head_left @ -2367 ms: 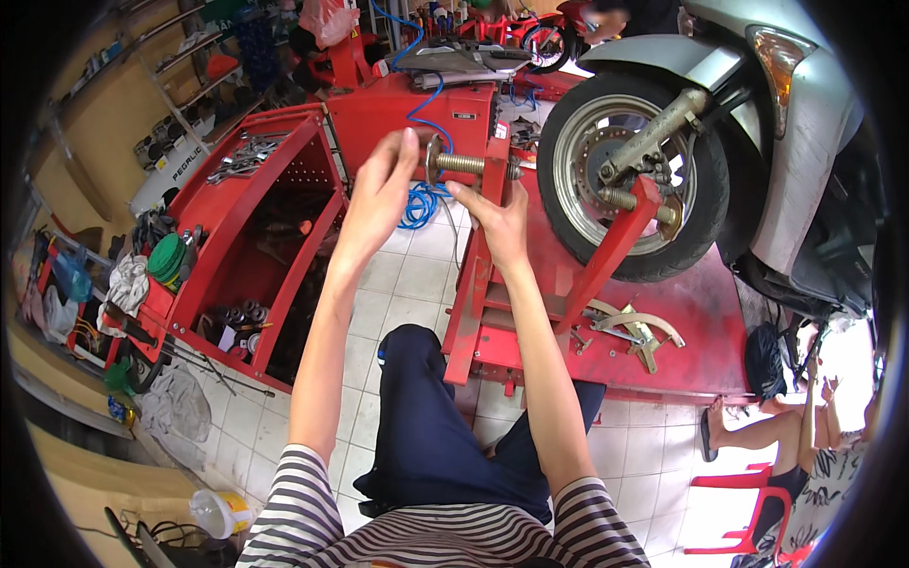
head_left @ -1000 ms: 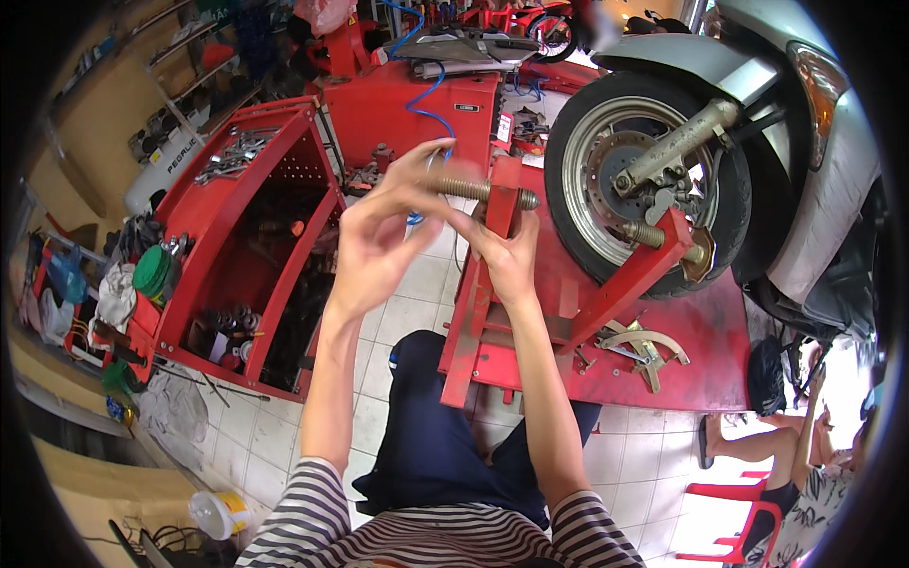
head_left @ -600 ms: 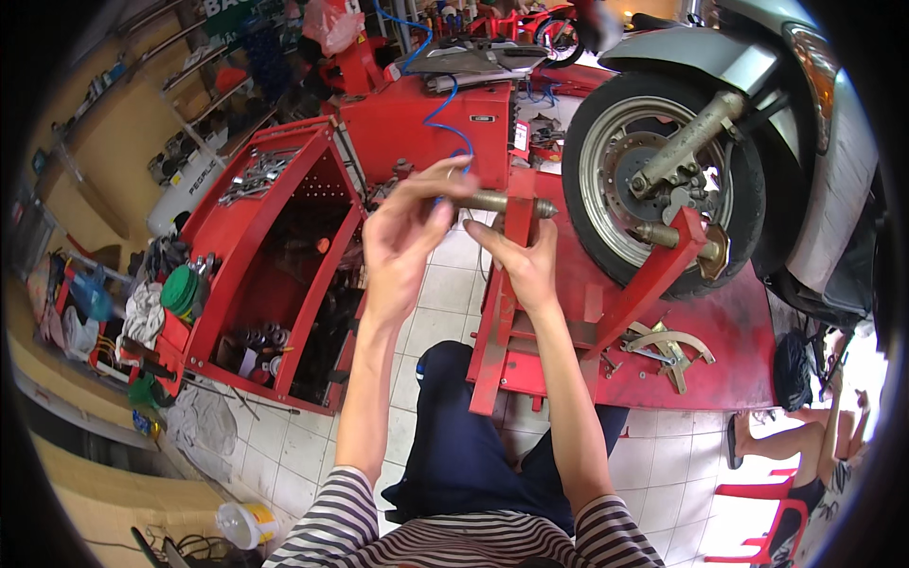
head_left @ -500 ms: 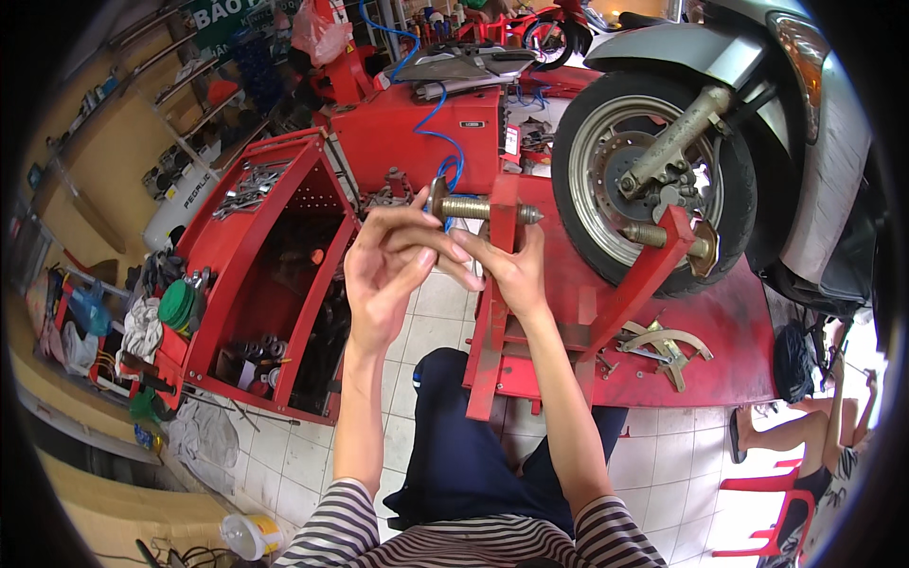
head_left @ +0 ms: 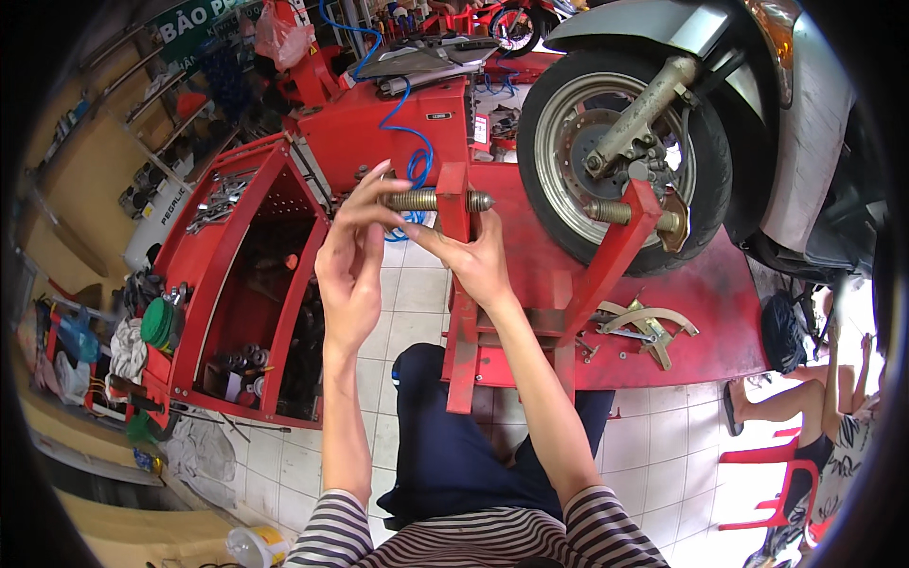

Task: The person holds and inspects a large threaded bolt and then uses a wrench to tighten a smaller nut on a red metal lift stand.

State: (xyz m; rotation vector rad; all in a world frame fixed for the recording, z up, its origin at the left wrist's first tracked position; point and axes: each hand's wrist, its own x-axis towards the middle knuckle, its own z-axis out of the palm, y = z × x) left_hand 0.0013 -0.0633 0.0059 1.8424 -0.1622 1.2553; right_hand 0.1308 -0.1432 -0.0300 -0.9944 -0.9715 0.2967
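Observation:
My left hand [head_left: 355,256] has its fingers curled over the left end of a threaded metal screw [head_left: 424,201], hiding that end. The screw passes horizontally through a red upright post [head_left: 453,182], its pointed tip out to the right. My right hand [head_left: 473,256] grips the post just below the screw, thumb reaching left. A second threaded screw [head_left: 606,212] sits in another red arm [head_left: 625,246] in front of the scooter's front wheel [head_left: 559,123].
A red tool cart [head_left: 197,303] with wrenches and sockets stands left. Curved metal fittings [head_left: 663,346] lie on the red platform [head_left: 720,331]. A blue hose [head_left: 419,161] coils behind my hands. A grey scooter [head_left: 805,161] looms right; another person's bare leg [head_left: 776,402] shows beside a red chair [head_left: 767,483].
My left hand has shifted repeatedly around the screw's end, and its fingers have risen from below to cover it again. My right hand stays at the post. The whole view has shifted slightly.

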